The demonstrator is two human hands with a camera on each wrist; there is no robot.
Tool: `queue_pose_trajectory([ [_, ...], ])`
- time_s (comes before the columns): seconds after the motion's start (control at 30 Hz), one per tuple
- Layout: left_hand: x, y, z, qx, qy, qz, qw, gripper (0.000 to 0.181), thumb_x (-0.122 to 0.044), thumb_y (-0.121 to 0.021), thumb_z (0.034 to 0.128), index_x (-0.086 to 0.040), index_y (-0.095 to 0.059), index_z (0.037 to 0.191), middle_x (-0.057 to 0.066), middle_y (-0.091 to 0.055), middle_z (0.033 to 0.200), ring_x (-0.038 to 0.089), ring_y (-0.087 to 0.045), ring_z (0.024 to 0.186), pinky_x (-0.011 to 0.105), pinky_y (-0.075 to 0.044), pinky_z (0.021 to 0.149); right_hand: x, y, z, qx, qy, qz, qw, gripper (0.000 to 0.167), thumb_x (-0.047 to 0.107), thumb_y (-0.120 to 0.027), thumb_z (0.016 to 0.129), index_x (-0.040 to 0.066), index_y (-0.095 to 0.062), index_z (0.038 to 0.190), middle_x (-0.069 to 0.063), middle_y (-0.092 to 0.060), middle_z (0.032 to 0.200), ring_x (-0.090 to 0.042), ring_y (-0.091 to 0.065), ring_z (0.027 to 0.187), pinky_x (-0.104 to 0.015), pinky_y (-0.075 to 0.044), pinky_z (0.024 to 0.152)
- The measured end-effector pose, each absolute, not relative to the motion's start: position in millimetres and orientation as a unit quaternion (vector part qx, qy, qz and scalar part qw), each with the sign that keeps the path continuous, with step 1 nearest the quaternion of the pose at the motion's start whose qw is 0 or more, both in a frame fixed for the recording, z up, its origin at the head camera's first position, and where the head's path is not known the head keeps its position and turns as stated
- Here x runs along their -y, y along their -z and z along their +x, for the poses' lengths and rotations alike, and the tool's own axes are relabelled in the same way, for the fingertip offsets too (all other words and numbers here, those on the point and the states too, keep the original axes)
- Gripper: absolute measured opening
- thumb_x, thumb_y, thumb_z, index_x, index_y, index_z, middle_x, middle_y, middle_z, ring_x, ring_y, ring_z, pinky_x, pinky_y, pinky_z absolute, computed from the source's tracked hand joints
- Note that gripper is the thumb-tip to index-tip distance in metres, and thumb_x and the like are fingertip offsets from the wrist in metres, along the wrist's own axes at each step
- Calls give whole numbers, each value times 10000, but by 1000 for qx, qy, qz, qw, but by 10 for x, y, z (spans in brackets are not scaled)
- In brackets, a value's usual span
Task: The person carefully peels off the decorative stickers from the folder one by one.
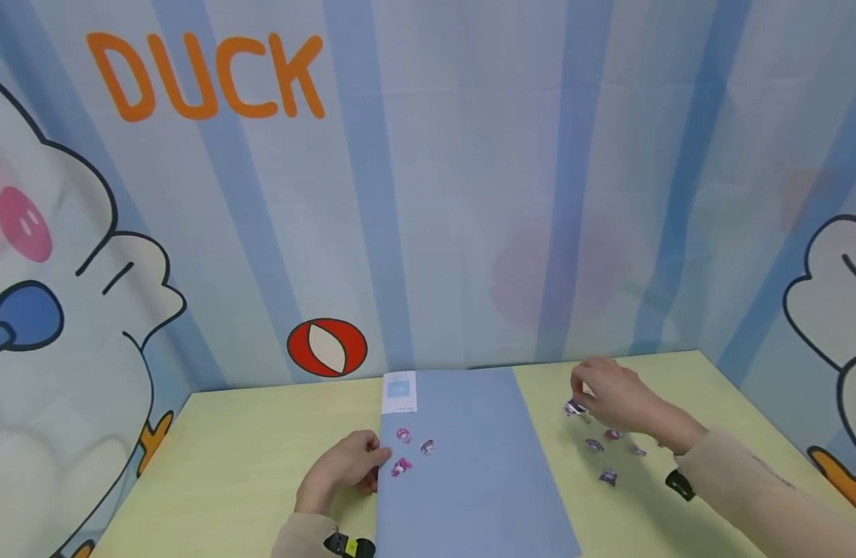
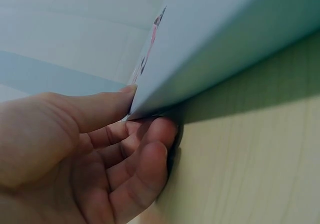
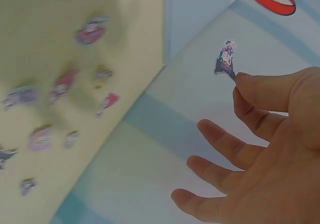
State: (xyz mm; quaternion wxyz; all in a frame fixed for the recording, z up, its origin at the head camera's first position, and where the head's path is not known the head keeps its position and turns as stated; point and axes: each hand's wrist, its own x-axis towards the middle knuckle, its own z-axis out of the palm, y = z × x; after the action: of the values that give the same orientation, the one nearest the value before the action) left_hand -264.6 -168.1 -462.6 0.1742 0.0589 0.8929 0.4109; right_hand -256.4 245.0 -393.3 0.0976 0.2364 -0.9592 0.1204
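Observation:
My left hand pinches the left edge of a large flat blue sheet, thumb above and curled fingers beneath. In the left wrist view the sheet's edge rises a little off the tabletop. Three small pink and purple stickers lie on the sheet near my left thumb. Over the table to the right, my right hand holds a small purple-and-white sticker between thumb and index finger. Its other fingers spread apart in the right wrist view. Several loose stickers lie below that hand.
A white label with a blue square sits at the sheet's top left corner. Behind the pale yellow table hangs a blue striped backdrop with duck drawings. More loose stickers show blurred in the right wrist view.

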Motion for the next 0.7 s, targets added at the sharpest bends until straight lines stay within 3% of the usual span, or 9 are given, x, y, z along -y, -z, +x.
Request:
queue_pose_trajectory([
  [0.2, 1699, 4641, -2649, -892, -413, 63, 172, 190, -181, -575, 996, -33, -552, 880, 80, -593, 685, 166, -557, 555, 295, -509, 560, -2796, 4169, -2502, 970, -129, 190, 84, 132, 74, -634, 919, 153, -571, 834, -29, -580, 908, -315, -554, 850, -380, -395, 563],
  [0.4, 1690, 4640, -2642, -891, -415, 61, 170, 186, -179, -580, 994, -33, -555, 883, 82, -592, 686, 173, -563, 560, 300, -511, 570, -3172, 4350, -2415, 975, -147, 155, 60, 118, 75, -628, 923, 124, -551, 848, -16, -544, 852, -209, -468, 719, -344, -340, 513],
  [0.7, 1710, 4638, -2640, -890, -418, 59, 173, 185, -179, -584, 992, -33, -555, 883, 81, -592, 688, 171, -562, 557, 299, -513, 567, -3679, 4522, -2348, 978, -181, 106, 13, 99, 71, -558, 943, 90, -529, 849, -19, -530, 822, -180, -391, 623, -321, -321, 522],
])
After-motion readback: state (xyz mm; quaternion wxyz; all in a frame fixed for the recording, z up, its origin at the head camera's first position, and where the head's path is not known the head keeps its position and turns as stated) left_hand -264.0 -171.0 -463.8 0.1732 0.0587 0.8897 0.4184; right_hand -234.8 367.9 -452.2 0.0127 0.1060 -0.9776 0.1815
